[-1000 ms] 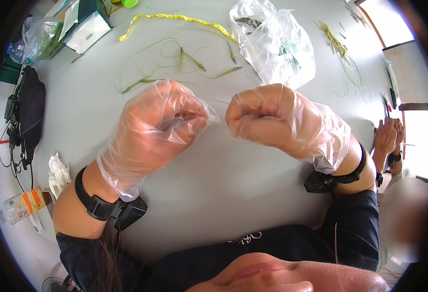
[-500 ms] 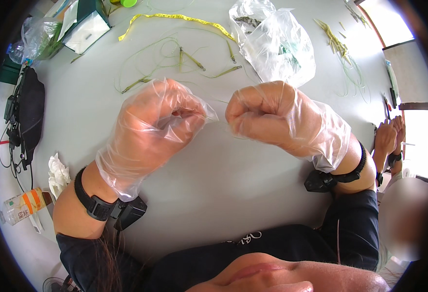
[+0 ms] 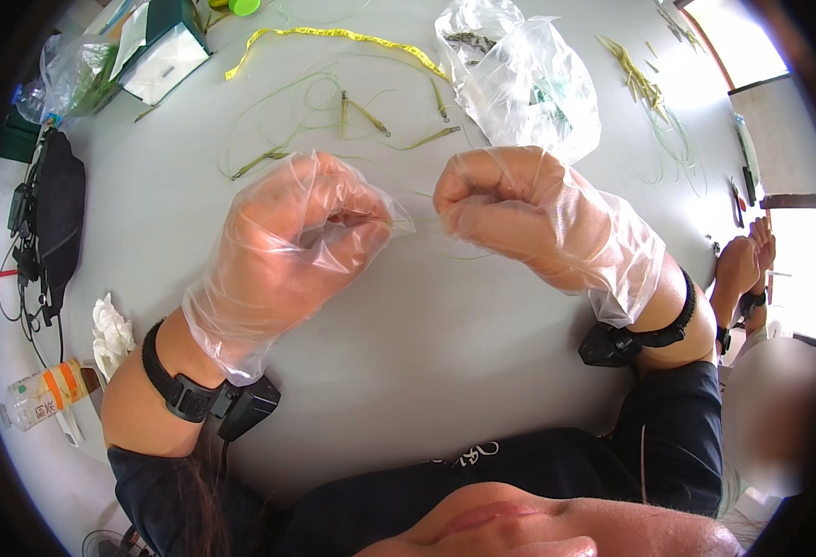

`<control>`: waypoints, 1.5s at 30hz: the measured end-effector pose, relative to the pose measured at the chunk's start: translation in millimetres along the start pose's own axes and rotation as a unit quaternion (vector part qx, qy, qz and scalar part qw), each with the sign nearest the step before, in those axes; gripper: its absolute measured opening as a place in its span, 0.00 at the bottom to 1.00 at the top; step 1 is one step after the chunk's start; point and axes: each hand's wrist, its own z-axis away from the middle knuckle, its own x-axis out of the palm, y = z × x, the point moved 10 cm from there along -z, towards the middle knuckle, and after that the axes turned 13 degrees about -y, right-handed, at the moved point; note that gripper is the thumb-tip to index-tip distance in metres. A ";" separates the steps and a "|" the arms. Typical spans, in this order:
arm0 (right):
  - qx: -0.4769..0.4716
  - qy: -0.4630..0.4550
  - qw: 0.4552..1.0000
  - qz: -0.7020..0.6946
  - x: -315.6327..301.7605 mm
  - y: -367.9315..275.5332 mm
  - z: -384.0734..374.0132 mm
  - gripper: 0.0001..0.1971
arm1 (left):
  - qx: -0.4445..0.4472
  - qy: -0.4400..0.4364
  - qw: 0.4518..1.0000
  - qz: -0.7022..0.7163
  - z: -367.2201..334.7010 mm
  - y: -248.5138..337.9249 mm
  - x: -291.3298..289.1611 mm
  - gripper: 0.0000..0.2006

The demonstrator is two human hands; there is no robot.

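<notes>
Both of my hands wear clear plastic gloves and are raised over the grey table [image 3: 408, 371], their fingertips facing each other across a small gap. My left hand [image 3: 287, 237] is closed in a pinch, a bit of green line showing at its fingertips. Opposite it, my right hand [image 3: 529, 204] is closed with the fingers curled; what lies inside them is hidden. A thin green strand [image 3: 468, 256] loops out below the right fingertips, and a fine end shows above them. Beyond my hands lie several green woven strips with small metal ends [image 3: 366, 116] and loose green thread [image 3: 310, 88].
A yellow tape measure [image 3: 334, 33] and a clear plastic bag [image 3: 529, 88] lie at the back. Green strips [image 3: 640, 79] are bundled at far right. A black pouch [image 3: 58, 213], crumpled tissue [image 3: 111, 332] and bottle [image 3: 46, 395] sit left. Another person's hands [image 3: 747, 260] are at right.
My right hand has turned slightly and its fingers have shifted, and the thin strand's loop below it shows more. The left hand stays nearly still. The other person's hands moved a little.
</notes>
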 end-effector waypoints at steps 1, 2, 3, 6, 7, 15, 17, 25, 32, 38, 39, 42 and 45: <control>-0.003 0.000 1.000 0.008 -0.5 -0.1 0.2 0.08 | -0.003 0.004 1.000 0.005 0.0 -0.7 -0.2 0.05; -0.006 0.000 1.000 0.015 -0.9 -0.7 0.1 0.09 | -0.004 0.003 1.000 0.004 -0.3 -0.7 -0.4 0.05; -0.006 0.000 1.000 0.015 -1.3 -0.7 0.0 0.09 | -0.001 0.003 1.000 -0.003 -0.7 0.0 -0.6 0.06; -0.001 -0.007 1.000 0.011 0.5 0.4 -0.8 0.09 | 0.003 0.001 1.000 -0.015 -0.3 0.8 -1.0 0.05; -0.004 -0.010 1.000 0.011 1.5 0.7 -1.2 0.09 | 0.005 0.000 1.000 -0.019 0.1 1.2 -0.8 0.05; -0.019 0.006 0.999 0.029 -0.4 -1.1 -2.4 0.09 | -0.007 -0.001 1.000 0.006 -0.7 -0.9 -0.6 0.04; -0.019 0.011 0.999 0.025 -0.2 1.5 -3.8 0.09 | -0.006 -0.004 1.000 0.012 -0.5 -0.5 0.0 0.04; -0.023 -0.002 1.000 0.015 4.2 9.4 -10.0 0.10 | -0.012 -0.001 1.000 0.014 -0.1 -2.6 0.5 0.03; -0.018 -0.019 1.000 0.011 7.4 9.5 -11.6 0.09 | -0.018 0.003 1.000 0.003 0.1 -1.3 -0.7 0.03; -0.003 -0.014 0.999 0.033 6.5 10.3 -11.3 0.09 | -0.022 -0.001 0.999 0.025 0.4 -4.7 0.2 0.03; -0.002 -0.014 0.999 0.033 6.2 9.9 -11.0 0.09 | -0.020 -0.001 1.000 0.024 0.1 -4.6 0.4 0.03; 0.009 -0.020 0.999 0.040 6.9 7.5 -10.1 0.10 | -0.021 -0.002 0.999 0.024 0.4 -4.5 0.3 0.03; 0.020 -0.024 0.999 0.040 7.1 9.6 -11.3 0.09 | -0.018 -0.002 0.999 0.026 0.5 -5.2 0.0 0.03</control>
